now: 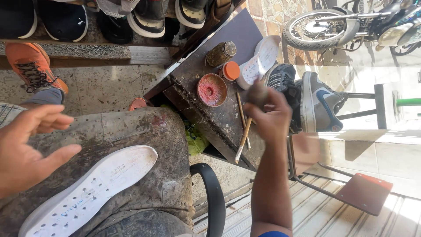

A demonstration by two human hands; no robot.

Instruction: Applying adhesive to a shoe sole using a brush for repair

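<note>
White sole (87,193) rests on the lap — left hand (26,145) spread empty, right hand (267,116) gripping a brush (243,140) over the desk (219,118), mid-gluing.

A shoe sole (87,193) lies on the person's lap, just right of the left hand (26,149). Farther right stands the table (219,118), carrying a bowl (212,90), a jar (221,53), a lid (230,70), a second sole (261,59) and a brush (243,140). The right hand (269,114) hovers over its right edge, sneakers (307,101) just beyond.

Left hand (26,149) open, spread — right hand (269,112) reaching, fingers curled.
</note>
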